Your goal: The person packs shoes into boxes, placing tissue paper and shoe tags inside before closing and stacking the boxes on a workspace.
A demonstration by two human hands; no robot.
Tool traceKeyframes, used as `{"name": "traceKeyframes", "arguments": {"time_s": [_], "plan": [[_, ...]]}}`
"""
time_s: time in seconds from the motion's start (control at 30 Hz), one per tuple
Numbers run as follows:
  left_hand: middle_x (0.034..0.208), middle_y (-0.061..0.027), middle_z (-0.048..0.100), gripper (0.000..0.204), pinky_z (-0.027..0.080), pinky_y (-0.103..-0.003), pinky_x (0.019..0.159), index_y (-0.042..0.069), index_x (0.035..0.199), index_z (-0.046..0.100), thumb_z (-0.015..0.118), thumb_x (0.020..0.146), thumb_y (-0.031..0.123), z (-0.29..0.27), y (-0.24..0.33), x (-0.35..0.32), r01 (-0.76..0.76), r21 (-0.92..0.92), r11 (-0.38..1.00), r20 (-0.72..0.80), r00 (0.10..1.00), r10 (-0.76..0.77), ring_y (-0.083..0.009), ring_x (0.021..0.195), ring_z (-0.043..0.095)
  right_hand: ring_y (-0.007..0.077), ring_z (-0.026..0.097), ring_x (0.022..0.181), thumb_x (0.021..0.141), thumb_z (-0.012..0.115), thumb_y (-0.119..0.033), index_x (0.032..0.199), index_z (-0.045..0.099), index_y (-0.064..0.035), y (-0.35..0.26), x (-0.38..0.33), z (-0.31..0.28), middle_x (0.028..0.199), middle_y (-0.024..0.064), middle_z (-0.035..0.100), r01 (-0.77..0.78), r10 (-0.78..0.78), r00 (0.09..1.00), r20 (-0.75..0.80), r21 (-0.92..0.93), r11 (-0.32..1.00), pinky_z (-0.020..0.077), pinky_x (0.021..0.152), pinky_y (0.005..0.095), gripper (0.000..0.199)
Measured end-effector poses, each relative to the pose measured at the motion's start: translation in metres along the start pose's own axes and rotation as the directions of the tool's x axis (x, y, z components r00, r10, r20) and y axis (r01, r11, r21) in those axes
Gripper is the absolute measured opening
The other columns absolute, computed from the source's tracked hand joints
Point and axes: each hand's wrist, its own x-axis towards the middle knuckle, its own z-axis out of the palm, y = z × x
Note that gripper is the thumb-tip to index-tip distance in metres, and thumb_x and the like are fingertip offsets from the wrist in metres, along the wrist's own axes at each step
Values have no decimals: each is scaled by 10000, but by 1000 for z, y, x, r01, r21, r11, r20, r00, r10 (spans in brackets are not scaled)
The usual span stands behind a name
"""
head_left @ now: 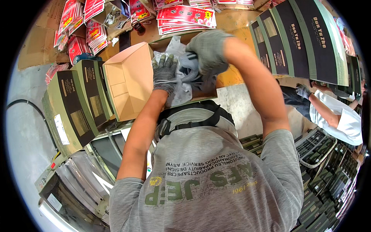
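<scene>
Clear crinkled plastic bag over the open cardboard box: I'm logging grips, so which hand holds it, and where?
Both gloved hands are on the clear crinkled plastic bag: the right hand grips its bunched top, and the left hand presses flat on its left side.

Packing floor of a small packaging workshop, seen from my head camera.

Stacks of flat dark-and-green gift boxes (305, 38) fill the far right, with more (79, 100) at my left. Piles of red printed packets (185, 15) lie on the far brown bench (232, 19), an open cardboard carton (127, 81) rests before me, crates of packed boxes (324, 185) crowd the near right, and a co-worker's gloved hand (303, 91) works beside them.
</scene>
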Motion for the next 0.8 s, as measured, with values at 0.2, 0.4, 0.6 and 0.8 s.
{"name": "traceKeyframes", "arguments": {"time_s": [0.2,0.4,0.6,0.8], "plan": [[1638,-59,325,991,70,-657,1208,190,1526,449,747,707,662,-14,-2,6,87,61,994,44,995,-90,-349,1539,197,368,522,1306,856,672,-192,1282,629,-71,95,163,198,1356,174,600,-28,-48,835,-548,-130,991,414,1097,471,445],[1435,-208,543,504,437,-403,1088,72,1400,554,610,935,257,-118,16,-52,-235,-642,730,37,941,336,-329,1321,533,427,425,1380,986,521,-247,1396,533,-30,27,70,235,1484,252,473,-248,453,560,-694,381,891,313,1181,485,464],[1011,-158,702,316,541,-413,833,36,1114,684,644,824,156,-195,63,-106,-734,-592,333,-431,638,638,-285,916,690,480,444,1335,1050,394,-242,1504,430,-55,2,60,293,1447,329,456,-218,532,634,-562,530,819,351,1145,492,492],[972,-135,702,272,546,-407,841,24,1098,684,620,853,124,-216,39,-124,-795,-529,297,-622,601,501,-278,882,683,472,513,1274,1042,410,-234,1454,490,-47,18,66,295,1410,319,489,-261,485,652,-583,427,866,416,1085,513,459]]}}
